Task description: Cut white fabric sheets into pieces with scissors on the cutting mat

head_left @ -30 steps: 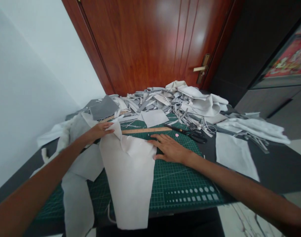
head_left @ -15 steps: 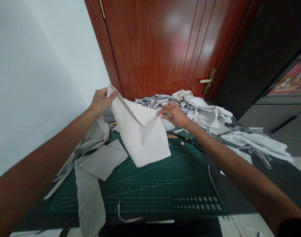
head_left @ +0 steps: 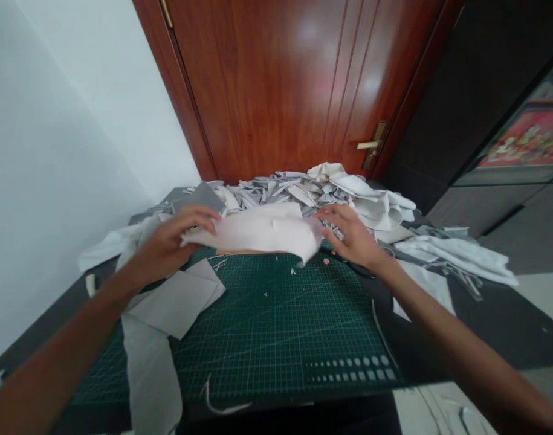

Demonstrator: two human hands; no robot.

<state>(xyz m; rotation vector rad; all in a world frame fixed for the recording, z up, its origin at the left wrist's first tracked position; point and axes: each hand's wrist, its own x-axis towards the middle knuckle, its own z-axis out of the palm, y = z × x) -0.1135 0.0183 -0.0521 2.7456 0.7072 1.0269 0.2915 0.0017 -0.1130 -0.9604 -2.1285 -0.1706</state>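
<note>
A pale, off-white piece of fabric (head_left: 262, 229) is stretched between my two hands above the far part of the green cutting mat (head_left: 276, 326). My left hand (head_left: 181, 235) pinches its left end between thumb and fingers. At the right end, my right hand (head_left: 346, 232) has thumb and fingertips closed on the edge. The cloth's right corner hangs down and is blurred. Beneath my left forearm lie flat grey cut pieces (head_left: 176, 305) and a long grey strip (head_left: 151, 368).
A heap of grey and white scraps (head_left: 276, 187) lines the back, before a wooden door (head_left: 267, 90). Folded white cloth (head_left: 457, 257) lies at the right. Scissors, mostly hidden, are by my right wrist. A white wall (head_left: 77, 109) bounds the left.
Both hands have lowered the fabric; it hung downward before and is now held nearly level, farther back over the mat. The view has shifted slightly to the right.
</note>
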